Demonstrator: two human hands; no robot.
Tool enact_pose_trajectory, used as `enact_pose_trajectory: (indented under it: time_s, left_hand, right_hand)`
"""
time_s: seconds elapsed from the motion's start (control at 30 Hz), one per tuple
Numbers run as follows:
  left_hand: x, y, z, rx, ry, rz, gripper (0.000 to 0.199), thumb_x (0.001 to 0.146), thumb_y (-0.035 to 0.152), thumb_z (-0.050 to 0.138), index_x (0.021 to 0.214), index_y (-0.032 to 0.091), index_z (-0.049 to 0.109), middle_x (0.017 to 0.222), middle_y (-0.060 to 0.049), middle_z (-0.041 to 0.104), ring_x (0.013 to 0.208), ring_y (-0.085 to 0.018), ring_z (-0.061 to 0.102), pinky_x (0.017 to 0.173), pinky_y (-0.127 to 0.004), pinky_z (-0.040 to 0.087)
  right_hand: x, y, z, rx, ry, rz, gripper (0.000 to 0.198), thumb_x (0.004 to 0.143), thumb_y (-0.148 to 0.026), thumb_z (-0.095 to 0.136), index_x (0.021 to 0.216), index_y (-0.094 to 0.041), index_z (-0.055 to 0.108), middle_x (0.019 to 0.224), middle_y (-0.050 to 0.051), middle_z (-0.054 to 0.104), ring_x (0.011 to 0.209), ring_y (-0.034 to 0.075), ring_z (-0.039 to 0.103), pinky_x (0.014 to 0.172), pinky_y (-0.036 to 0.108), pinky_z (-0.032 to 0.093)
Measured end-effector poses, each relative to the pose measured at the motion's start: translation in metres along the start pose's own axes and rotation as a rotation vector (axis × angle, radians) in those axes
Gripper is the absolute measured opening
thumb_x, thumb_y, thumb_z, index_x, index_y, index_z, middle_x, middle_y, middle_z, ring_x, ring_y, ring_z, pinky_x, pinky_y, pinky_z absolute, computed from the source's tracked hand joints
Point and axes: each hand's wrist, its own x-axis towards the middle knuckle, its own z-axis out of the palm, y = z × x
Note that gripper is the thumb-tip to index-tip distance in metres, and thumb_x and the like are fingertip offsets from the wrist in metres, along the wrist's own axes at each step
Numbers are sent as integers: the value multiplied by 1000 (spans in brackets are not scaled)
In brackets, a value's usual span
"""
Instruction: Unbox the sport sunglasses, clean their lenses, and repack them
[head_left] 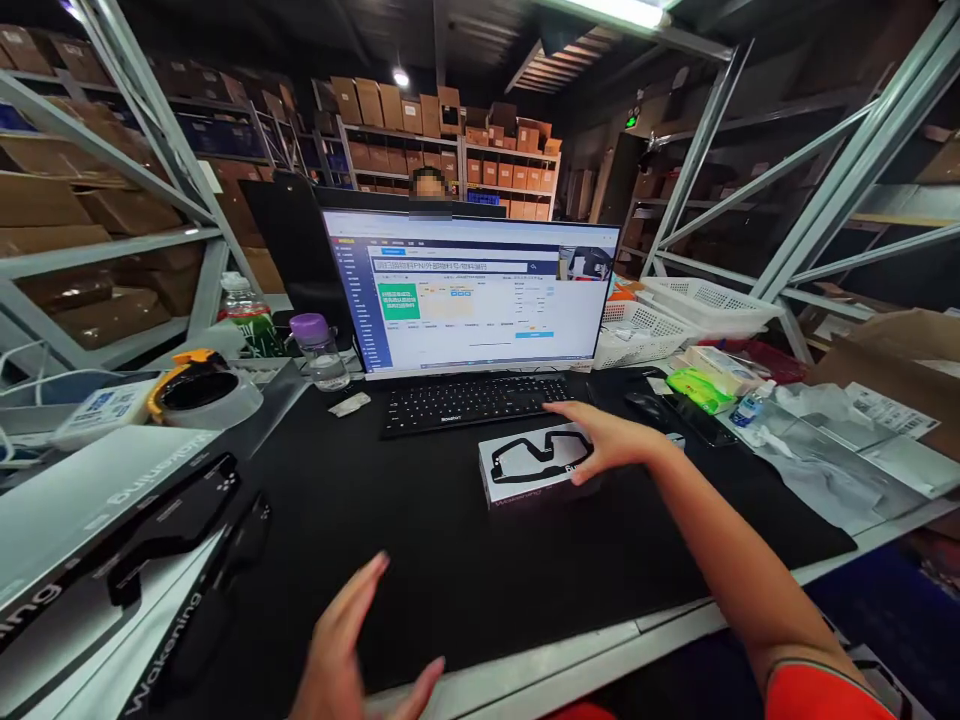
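A white box printed with a black outlined shape like an eyewear frame lies on the black desk mat, just in front of the keyboard. My right hand is closed around the right end of this box, fingers along its far side and thumb at the near side. My left hand hangs over the front edge of the mat, thumb and fingers apart, with nothing in it. Larger white boxes with black print, "Wakening" lettering on them, are stacked at the left.
A monitor stands behind the keyboard. A purple-lidded bottle and a tape roll are at left. White baskets, a mouse and a green packet are at right. Behind the monitor, part of a person's head shows.
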Motion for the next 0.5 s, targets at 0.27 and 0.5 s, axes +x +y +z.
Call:
enact_pose_trajectory:
  time_s: [0.27,0.5]
  left_hand:
    - [111,9,114,-118,-557,-31,138,55,41,91,161,21,4,164,-25,23,151,-48,23,119,-68,27]
    - [112,-2,78,-344,-354,-200,110,61,48,86,153,22,32,154,-19,44,140,-42,46,117,-60,38]
  right_hand:
    - [-24,34,51,151,201,86,127,47,-19,95,158,-24,32,154,16,35,145,35,36,124,51,24]
    - [-26,9,71,814,547,-163,120,58,-51,95,157,-36,29,162,13,30,144,35,40,119,55,31]
